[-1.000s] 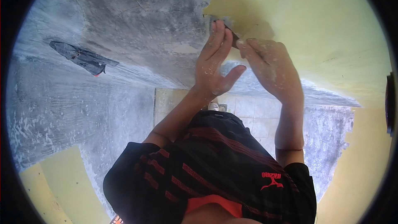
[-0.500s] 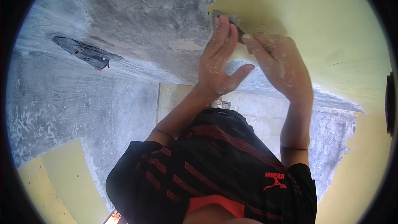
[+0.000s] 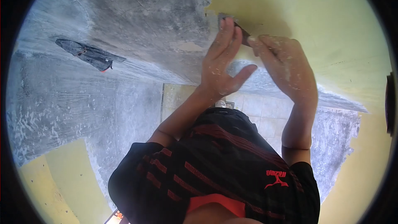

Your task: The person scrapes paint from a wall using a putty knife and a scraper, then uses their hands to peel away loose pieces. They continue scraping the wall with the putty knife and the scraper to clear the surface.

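Note:
My right hand (image 3: 286,66) is closed round the handle end of a dark scraper (image 3: 242,32). The scraper's blade lies against the wall at the border between yellow-green paint (image 3: 323,16) and a bare grey surface (image 3: 145,16). Beside it, my left hand (image 3: 222,62) has its fingers stretched out, the fingertips resting on or near the blade and the thumb spread apart. Pale specks cover both hands. Part of the blade is hidden behind the left fingertips.
A dark, flat, crumpled item (image 3: 89,55) is at the left on the grey surface. Pale floor tiles (image 3: 263,118) show below, beyond my black and red shirt (image 3: 215,153). A dark object (image 3: 389,103) is at the right edge.
Both hands and the scraper have shifted slightly right and down in the view. The surroundings have also moved a little to the right. The grip on the scraper looks the same.

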Motion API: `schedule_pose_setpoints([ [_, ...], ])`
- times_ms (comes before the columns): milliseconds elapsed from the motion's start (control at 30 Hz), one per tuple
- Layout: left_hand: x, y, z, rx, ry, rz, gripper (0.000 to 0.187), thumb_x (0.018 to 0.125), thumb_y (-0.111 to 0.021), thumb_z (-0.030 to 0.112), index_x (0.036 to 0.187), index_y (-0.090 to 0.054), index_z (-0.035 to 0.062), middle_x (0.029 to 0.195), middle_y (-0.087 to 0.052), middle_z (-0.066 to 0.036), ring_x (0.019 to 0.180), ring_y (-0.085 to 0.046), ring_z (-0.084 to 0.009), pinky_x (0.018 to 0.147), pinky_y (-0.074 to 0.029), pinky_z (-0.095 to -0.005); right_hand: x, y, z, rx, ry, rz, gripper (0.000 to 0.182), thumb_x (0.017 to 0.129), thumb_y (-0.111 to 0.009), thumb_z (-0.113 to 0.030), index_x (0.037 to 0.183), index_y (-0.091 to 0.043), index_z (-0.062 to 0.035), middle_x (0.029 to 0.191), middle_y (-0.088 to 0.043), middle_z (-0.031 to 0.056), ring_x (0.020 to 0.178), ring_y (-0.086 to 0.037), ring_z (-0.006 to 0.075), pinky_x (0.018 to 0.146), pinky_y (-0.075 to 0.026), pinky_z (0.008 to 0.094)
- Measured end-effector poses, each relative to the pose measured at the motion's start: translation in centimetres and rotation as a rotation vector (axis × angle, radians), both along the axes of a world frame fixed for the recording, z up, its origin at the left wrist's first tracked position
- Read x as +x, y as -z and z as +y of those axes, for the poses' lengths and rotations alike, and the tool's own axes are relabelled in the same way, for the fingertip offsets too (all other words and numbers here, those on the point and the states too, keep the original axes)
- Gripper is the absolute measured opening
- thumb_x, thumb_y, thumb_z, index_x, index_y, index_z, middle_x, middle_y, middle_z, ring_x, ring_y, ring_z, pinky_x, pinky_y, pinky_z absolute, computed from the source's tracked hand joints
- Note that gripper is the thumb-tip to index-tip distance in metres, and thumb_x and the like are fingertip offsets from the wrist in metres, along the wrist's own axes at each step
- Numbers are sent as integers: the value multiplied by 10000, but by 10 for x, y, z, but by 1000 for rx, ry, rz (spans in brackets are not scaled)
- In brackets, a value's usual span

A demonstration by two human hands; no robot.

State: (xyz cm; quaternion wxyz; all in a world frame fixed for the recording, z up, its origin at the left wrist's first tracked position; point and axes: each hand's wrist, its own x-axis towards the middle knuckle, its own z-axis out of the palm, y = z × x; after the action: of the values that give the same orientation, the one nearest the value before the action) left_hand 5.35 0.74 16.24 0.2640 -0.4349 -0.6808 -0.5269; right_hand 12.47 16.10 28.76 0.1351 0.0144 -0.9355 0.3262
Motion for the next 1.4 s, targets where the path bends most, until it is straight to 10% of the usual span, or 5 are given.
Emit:
schedule_pose_setpoints([
  [600, -2, 5, 11, 64, -119, 73, 744, 798, -804, 46, 1471, -534, -122, 1642, -363, -349, 1529, -362, -516, 1216, -383, -521, -3, 3, 4, 6, -56, 15, 332, 1048, -616, -221, 923, -706, 73, 731, -644, 214, 629, -578, 350, 623, -463, 407],
  [900, -2, -22, 9, 27, -80, 68, 757, 800, -808, 60, 1484, -528, -104, 1649, -369, -325, 1535, -366, -495, 1217, -393, -510, 0, -21, -3, -66, -5, -2, 284, 1028, -682, -210, 970, -727, 65, 679, -617, 112, 599, -477, 121, 559, -396, 351],
  [1000, -6, -33, 10, 48, -82, 88, 755, 809, -803, 76, 1486, -525, -106, 1648, -366, -331, 1543, -353, -492, 1222, -386, -509, -3, -33, -9, -82, 49, 11, 244, 1002, -666, -165, 876, -698, 42, 728, -612, 246, 647, -574, 442, 603, -443, 470],
  [1067, -10, -31, 12, 63, -82, 115, 750, 815, -792, 78, 1488, -521, -109, 1653, -355, -334, 1550, -338, -490, 1227, -378, -509, -5, -34, -7, -19, 37, 33, 298, 1028, -694, -211, 945, -722, 74, 666, -615, 131, 568, -477, 139, 546, -403, 336],
  [1400, -13, -35, 10, 99, -91, 133, 742, 817, -765, 66, 1485, -509, -130, 1649, -361, -336, 1553, -332, -489, 1226, -381, -513, -6, -34, -19, 0, 36, 94, 278, 1027, -694, -181, 932, -709, 80, 677, -621, 148, 583, -488, 147, 558, -419, 340],
])
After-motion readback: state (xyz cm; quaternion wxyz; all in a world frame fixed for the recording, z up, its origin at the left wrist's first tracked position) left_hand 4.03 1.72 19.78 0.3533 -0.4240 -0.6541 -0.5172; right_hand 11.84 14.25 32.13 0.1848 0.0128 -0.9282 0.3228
